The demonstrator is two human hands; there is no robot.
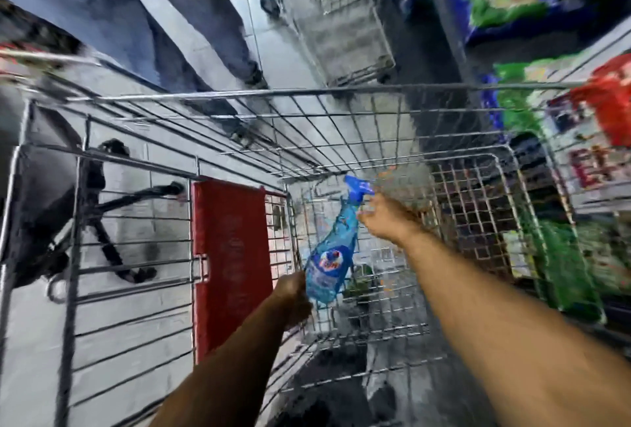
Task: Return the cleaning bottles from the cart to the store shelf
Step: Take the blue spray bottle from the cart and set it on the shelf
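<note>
Translucent blue spray bottle (328, 249), darker blue trigger head, label blurred, unreadable; left hand (293, 293) clamped on base, right hand (384, 220) on neck, above wire cart (375, 126).

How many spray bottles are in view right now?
1: a blue plastic trigger spray bottle held over the wire shopping cart, left hand at its base, right hand at its neck. Others may be hidden in the blur.

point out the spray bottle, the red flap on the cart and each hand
spray bottle (329, 264), head view, on its label
red flap (229, 256), head view, middle of the panel
left hand (293, 297), head view, back of the hand
right hand (384, 220), head view, back of the hand
</note>
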